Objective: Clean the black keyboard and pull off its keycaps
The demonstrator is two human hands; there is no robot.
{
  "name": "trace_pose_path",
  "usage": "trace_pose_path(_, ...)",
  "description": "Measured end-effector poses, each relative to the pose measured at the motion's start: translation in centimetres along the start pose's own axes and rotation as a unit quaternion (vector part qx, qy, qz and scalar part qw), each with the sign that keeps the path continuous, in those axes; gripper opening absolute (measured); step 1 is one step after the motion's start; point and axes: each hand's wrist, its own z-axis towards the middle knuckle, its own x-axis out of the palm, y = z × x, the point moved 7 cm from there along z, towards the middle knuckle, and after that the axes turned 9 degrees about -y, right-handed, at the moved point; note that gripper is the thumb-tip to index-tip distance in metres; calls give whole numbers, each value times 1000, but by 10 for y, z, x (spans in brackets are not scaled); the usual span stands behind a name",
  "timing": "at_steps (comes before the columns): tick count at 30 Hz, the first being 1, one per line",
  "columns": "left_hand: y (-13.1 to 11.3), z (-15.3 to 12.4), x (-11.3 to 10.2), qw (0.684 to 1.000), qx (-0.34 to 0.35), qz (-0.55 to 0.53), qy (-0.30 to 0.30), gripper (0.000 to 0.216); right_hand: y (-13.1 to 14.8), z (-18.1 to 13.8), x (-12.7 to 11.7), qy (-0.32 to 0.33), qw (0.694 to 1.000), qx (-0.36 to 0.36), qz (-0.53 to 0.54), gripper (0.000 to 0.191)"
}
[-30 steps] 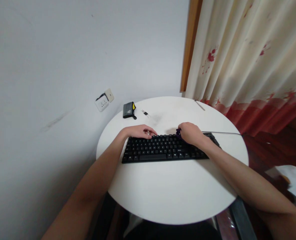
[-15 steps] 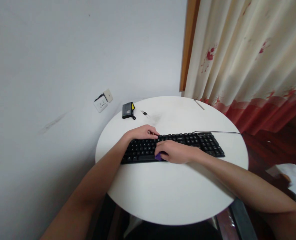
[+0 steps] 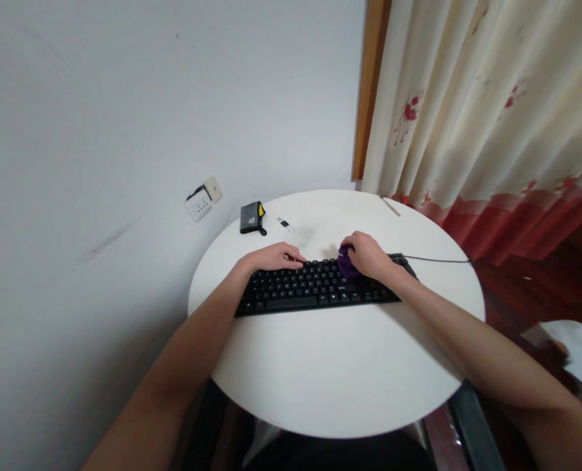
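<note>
A black keyboard [image 3: 291,288] lies across the white round table, its right part partly covered by my right arm. My left hand [image 3: 278,256] grips the keyboard's back edge left of the middle, thumb and fingers closed about it. In my right hand [image 3: 366,254] is a bunched purple cloth [image 3: 347,265]. The cloth hangs from the fingers onto the upper keys, right of the keyboard's middle. My right fingertips are partly hidden in its folds.
On the table [image 3: 344,366], a dark zip pouch [image 3: 251,218] and a small black item with prongs [image 3: 283,222] are at the back left. A thin stick [image 3: 391,206] lies far right. The keyboard's cable [image 3: 438,260] runs off the right edge. Wall and curtain [image 3: 467,131] stand behind.
My right hand has carried the purple cloth from the keyboard's front middle up and right to its back keys. The keyboard has shifted slightly left. My left hand keeps its hold.
</note>
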Motion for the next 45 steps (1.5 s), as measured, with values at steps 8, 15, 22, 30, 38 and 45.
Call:
trace_pose_path(8, 2, 0, 1, 1000, -1, 1, 4, 33, 96, -47, 25, 126, 959, -201, 155, 31)
trace_pose_path(15, 5, 0, 1, 1000, -5, -11, -2, 34, 125, -60, 11, 185, 905, -266, 275, 35)
trace_pose_path(22, 4, -1, 1, 1000, -19, -8, -2, 32, 16, -2, -7, 31, 998, -45, 37, 32)
trace_pose_path(30, 5, -1, 1, 1000, -19, -1, 2, 33, 32, -15, 11, 134, 983, -116, 47, 32)
trace_pose_path(38, 7, 0, 2, 1000, -16, -6, 1, 34, 79, -43, 6, 278, 903, -237, 225, 34)
trace_pose_path(45, 6, -1, 1, 1000, -20, -5, -1, 35, 7, 4, -9, 47, 989, -94, 100, 33)
